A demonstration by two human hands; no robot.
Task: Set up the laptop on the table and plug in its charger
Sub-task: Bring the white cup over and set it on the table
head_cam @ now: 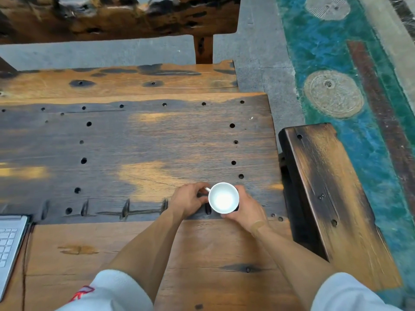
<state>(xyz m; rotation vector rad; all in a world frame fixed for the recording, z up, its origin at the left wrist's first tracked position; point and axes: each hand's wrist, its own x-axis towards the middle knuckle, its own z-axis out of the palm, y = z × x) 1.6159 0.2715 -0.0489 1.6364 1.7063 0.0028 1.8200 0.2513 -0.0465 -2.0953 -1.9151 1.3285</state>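
A silver laptop (10, 248) lies open at the left edge of the view, only its keyboard corner showing. A thin dark cable (24, 265) runs along its right side down the wooden table (139, 140). Near the table's right side stands a white mug (223, 197), empty inside. My left hand (189, 199) is at the mug's handle on its left. My right hand (246, 208) wraps around the mug's right side. No charger brick or socket is in view.
A dark wooden bench (330, 194) stands to the right of the table. Another rough bench (116, 16) runs behind the far edge. Beyond lies grey stone floor with a teal painted strip (350, 75).
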